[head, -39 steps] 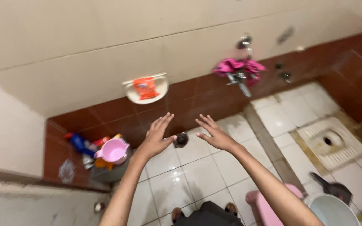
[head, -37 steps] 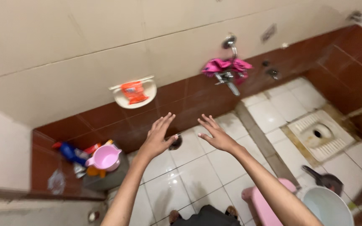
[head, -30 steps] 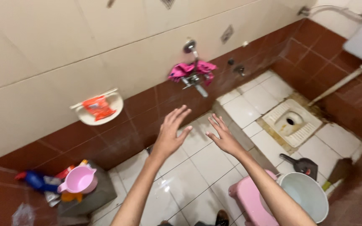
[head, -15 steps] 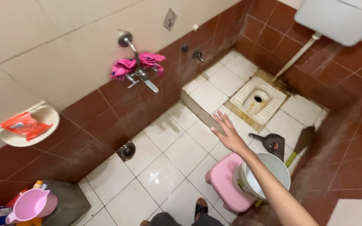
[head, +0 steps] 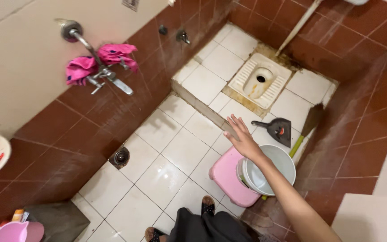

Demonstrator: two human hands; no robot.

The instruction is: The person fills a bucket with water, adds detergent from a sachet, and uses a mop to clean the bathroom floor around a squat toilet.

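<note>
- Right hand (head: pixel 242 140): stretched out over the floor, fingers (head: pixel 234 122) spread wide, holding nothing, touching nothing.
- Left hand: out of frame, finger state unknown.
- Nearest to the hand: white bucket (head: pixel 277 157), just below the wrist, standing beside the pink stool (head: pixel 226 176), the two touching or nearly so.
- Black dustpan (head: pixel 277 130) lies on the tiles just past the bucket; green-handled broom (head: pixel 307 127) leans at the brown wall next to it.
- Squat toilet pan (head: pixel 258 81) on the raised step, well beyond the hand.
- Wall tap (head: pixel 108 77) on the left with pink cloth (head: pixel 96 62) draped over it.
- Floor drain (head: pixel 121 157) at the wall base, left of the hand, well apart.
- Pink jug (head: pixel 12 231) in the bottom-left corner.
</note>
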